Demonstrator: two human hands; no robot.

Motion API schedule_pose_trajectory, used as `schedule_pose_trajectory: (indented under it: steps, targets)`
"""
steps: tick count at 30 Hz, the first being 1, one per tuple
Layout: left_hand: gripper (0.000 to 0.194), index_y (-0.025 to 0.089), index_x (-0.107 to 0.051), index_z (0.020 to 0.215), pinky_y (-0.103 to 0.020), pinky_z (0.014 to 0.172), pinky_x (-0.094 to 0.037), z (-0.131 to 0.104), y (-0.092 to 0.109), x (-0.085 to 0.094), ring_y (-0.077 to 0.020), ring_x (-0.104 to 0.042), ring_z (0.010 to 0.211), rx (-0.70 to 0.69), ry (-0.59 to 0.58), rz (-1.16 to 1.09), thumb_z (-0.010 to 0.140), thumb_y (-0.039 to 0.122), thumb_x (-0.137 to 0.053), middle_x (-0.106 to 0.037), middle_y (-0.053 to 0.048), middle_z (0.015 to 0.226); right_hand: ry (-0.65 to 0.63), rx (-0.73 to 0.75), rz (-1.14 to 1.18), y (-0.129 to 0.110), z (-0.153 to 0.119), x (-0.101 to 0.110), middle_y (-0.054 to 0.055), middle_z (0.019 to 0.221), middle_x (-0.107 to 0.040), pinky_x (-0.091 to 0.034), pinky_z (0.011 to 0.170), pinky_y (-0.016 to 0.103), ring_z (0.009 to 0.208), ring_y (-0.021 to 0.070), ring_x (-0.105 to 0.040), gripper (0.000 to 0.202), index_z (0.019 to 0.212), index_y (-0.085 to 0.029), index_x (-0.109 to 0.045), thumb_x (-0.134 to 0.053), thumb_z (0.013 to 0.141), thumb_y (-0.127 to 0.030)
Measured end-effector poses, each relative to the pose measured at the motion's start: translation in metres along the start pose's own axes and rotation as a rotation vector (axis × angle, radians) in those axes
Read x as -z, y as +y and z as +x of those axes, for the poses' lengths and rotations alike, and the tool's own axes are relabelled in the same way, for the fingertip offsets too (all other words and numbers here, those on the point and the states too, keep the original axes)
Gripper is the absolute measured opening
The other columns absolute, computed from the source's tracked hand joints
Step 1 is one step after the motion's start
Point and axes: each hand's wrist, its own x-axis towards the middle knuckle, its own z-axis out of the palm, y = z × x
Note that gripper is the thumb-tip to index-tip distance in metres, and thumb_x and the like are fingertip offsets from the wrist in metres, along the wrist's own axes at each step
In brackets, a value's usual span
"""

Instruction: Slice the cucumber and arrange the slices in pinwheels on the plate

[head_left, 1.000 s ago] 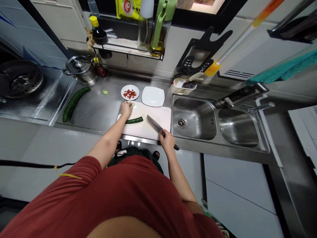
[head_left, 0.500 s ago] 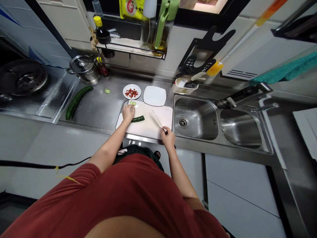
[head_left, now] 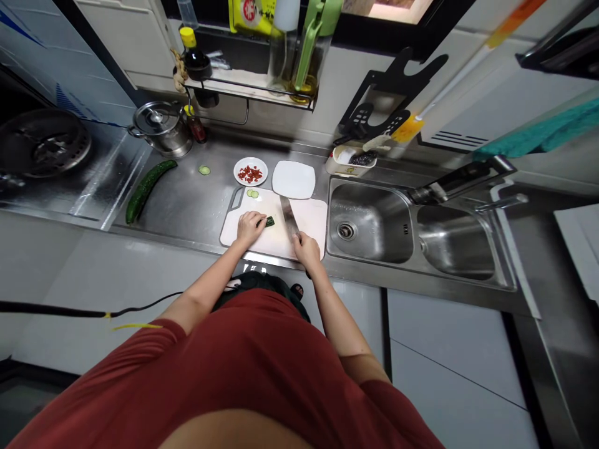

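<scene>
My left hand (head_left: 250,228) is closed over a short length of dark green cucumber (head_left: 270,221) on the white cutting board (head_left: 243,236); only its right end shows past my fingers. In my right hand (head_left: 307,248) is a kitchen knife (head_left: 289,216), gripped by its handle, the blade pointing away from me to the right of the cucumber, apart from it. Two pale cucumber slices (head_left: 253,194) lie near the board's far left corner. Behind the board stand a small plate of chopped red pieces (head_left: 250,171) and a square white plate (head_left: 293,179).
A whole cucumber (head_left: 145,190) and a single slice (head_left: 204,169) lie on the steel counter at left. A lidded pot (head_left: 161,128) stands behind them. The double sink (head_left: 369,221) adjoins the board at right. A shelf with bottles (head_left: 253,87) overhangs the back.
My left hand has come from the two slices back toward me and onto the cucumber piece. My right hand has shifted left with the knife, whose blade now shows its flat side.
</scene>
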Motion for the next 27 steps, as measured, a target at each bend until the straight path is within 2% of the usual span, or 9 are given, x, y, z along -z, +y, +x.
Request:
schedule_pose_trajectory:
  steps: [4,10,18,27]
  targets:
    - [0.027,0.023,-0.071,0.1,-0.037,0.084,-0.04,-0.003,-0.001,0.0,-0.0224,-0.057,0.093,-0.007,-0.012,0.001,0.093,0.037,-0.049,-0.067,-0.008,0.098,-0.016,0.012,-0.034,-0.006,-0.003,0.004,0.009,0.097,-0.07,-0.037,0.07,0.025,0.09,0.0221,-0.062,0.039,0.114,-0.021,-0.063,-0.034,0.098,-0.042]
    - [0.026,0.024,-0.07,0.102,-0.039,0.085,-0.039,-0.002,0.0,0.0,-0.0234,-0.057,0.095,-0.008,-0.036,-0.02,0.093,0.037,-0.05,-0.067,-0.008,0.099,-0.017,0.025,-0.061,-0.017,-0.006,0.01,0.009,0.105,-0.069,-0.041,0.076,0.028,0.094,0.0227,-0.063,0.042,0.133,-0.023,-0.053,-0.036,0.099,-0.041]
    - [0.028,0.021,-0.07,0.102,-0.037,0.088,-0.041,0.008,-0.002,0.0,-0.0214,-0.058,0.096,-0.032,-0.068,-0.052,0.094,0.036,-0.047,-0.066,-0.008,0.099,0.004,0.068,-0.073,-0.027,-0.006,0.017,0.011,0.103,-0.07,-0.04,0.078,0.028,0.093,0.0233,-0.063,0.041,0.127,-0.018,-0.056,-0.03,0.101,-0.038]
    - [0.027,0.021,-0.07,0.103,-0.035,0.089,-0.043,0.007,-0.005,-0.003,-0.0197,-0.058,0.096,-0.066,-0.08,-0.098,0.094,0.034,-0.048,-0.066,-0.008,0.099,-0.05,0.098,-0.132,-0.027,-0.004,0.01,0.012,0.101,-0.07,-0.042,0.078,0.029,0.093,0.0242,-0.064,0.04,0.13,-0.017,-0.051,-0.03,0.101,-0.036]
